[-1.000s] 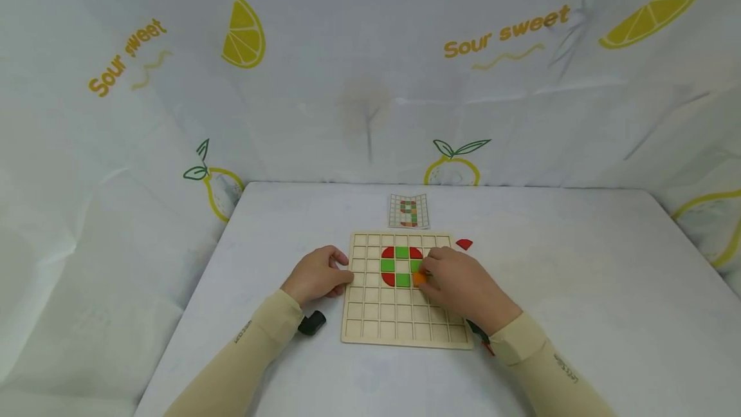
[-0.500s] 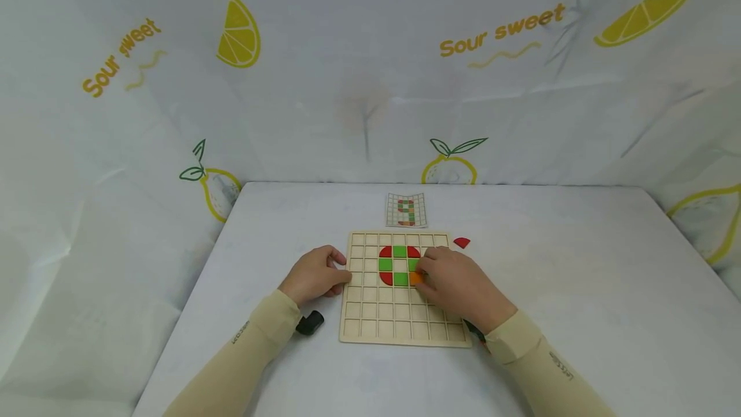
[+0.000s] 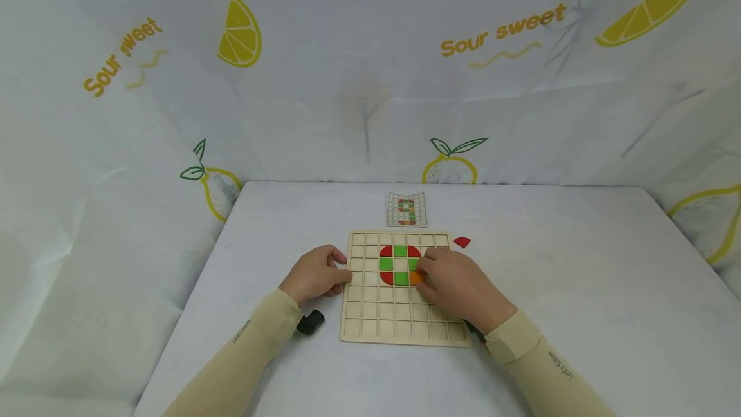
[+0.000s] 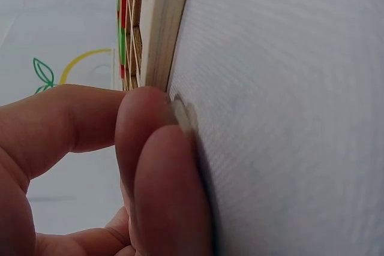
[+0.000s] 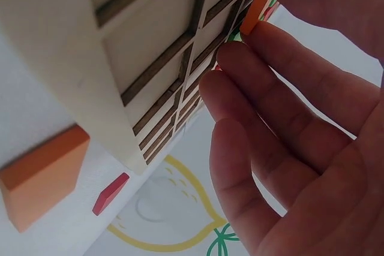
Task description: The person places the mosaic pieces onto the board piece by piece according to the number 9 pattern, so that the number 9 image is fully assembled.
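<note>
A wooden grid board (image 3: 370, 311) lies on the white table. Red quarter-round tiles (image 3: 386, 251) and green square tiles (image 3: 401, 279) form a ring in its cells. At the ring's lower right corner, my right hand (image 3: 463, 285) pinches an orange square tile (image 5: 257, 10) between thumb and index finger; the tile stands tilted at the grid in the right wrist view. The other fingers are loosely bent beside it. My left hand (image 3: 315, 275) rests at the board's left edge, its fingers relaxed and touching the rim near the tabletop.
Behind the board lies a printed pattern card (image 3: 392, 211). A loose red quarter-round tile (image 3: 462, 242) is off the board's upper right corner. The right wrist view shows an orange block (image 5: 45, 175) beside the board. A black object (image 3: 311, 322) sits by my left wrist.
The head view has shifted very slightly. Both hands and the tiles keep the same places at the board.
</note>
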{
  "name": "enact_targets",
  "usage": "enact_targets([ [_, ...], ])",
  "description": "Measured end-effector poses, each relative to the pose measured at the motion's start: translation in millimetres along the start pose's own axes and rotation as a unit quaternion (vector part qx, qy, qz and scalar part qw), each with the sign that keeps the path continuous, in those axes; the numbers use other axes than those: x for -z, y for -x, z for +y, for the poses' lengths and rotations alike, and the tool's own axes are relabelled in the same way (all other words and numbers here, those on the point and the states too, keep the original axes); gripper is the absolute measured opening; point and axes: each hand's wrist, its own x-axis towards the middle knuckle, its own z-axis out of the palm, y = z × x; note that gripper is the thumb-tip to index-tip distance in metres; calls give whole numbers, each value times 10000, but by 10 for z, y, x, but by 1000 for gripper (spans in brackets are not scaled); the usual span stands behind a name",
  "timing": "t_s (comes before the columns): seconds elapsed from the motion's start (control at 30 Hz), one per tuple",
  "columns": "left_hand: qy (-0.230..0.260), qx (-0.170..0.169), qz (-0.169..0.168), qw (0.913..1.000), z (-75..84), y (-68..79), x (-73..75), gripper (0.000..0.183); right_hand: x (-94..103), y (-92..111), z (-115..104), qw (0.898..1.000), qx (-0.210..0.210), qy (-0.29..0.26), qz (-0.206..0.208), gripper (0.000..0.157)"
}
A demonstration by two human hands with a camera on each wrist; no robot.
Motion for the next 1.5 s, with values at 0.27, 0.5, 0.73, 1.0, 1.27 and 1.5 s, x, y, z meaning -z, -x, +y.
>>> enact_targets([
  [0.27, 11, 23, 7, 10000, 5, -5, -3, 27, 6, -9, 2, 10000, 5, 38, -30, 18],
  [0.5, 25, -3, -46, 10000, 33, -7, -2, 26, 33, 21, 21, 10000, -12, 26, -48, 21],
  [0.73, 33, -66, -50, 10000, 40, 2, -6, 27, 55, 33, 29, 10000, -51, -33, -70, 22],
  [1.0, 99, -47, -63, 9999, 50, 1, -13, 26, 157, 74, 128, 9994, -237, -206, -108, 19],
  [1.27, -18, 25, -23, 10000, 19, 0, -5, 27, 219, 267, 299, 9984, -471, -253, -169, 21],
  [1.5, -81, 59, -13, 9999, 5, 1, -3, 28, 272, 527, 431, 9965, -798, -29, -236, 21],
])
